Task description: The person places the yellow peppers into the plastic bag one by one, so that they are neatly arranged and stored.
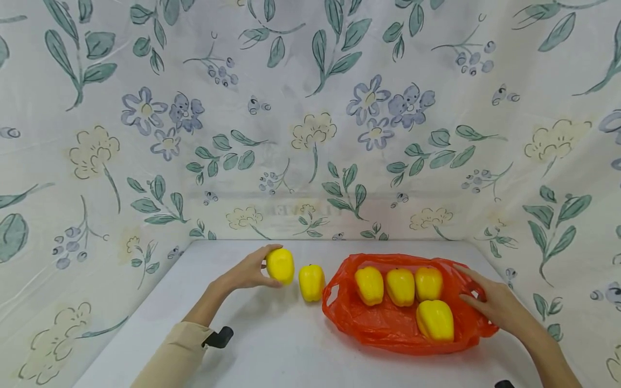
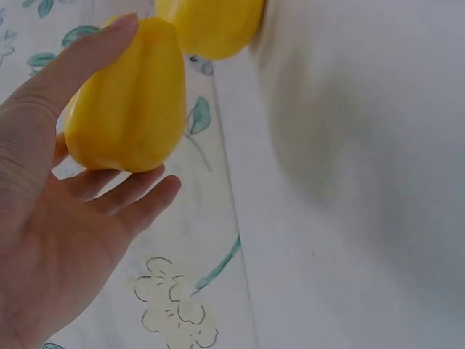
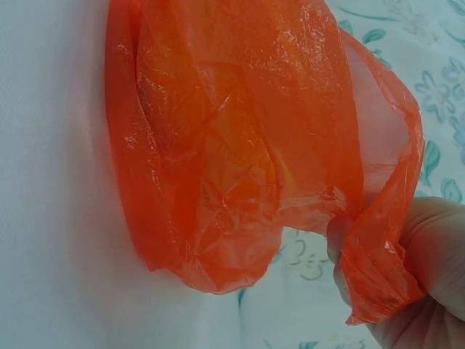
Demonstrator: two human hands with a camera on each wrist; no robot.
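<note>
My left hand holds a yellow bell pepper above the white table, left of the bag. In the left wrist view the thumb lies over one side of that bell pepper and the fingers are behind it. Another yellow bell pepper stands on the table between this hand and the red plastic bag. Several yellow bell peppers lie in the wide-open bag. At the bag's right side my right hand grips its edge; the right wrist view shows bunched red plastic between thumb and fingers.
The white table ends at the back against a hanging cloth with flowers and leaves, which also rises at both sides. A black wrist strap mount sticks out from the left sleeve.
</note>
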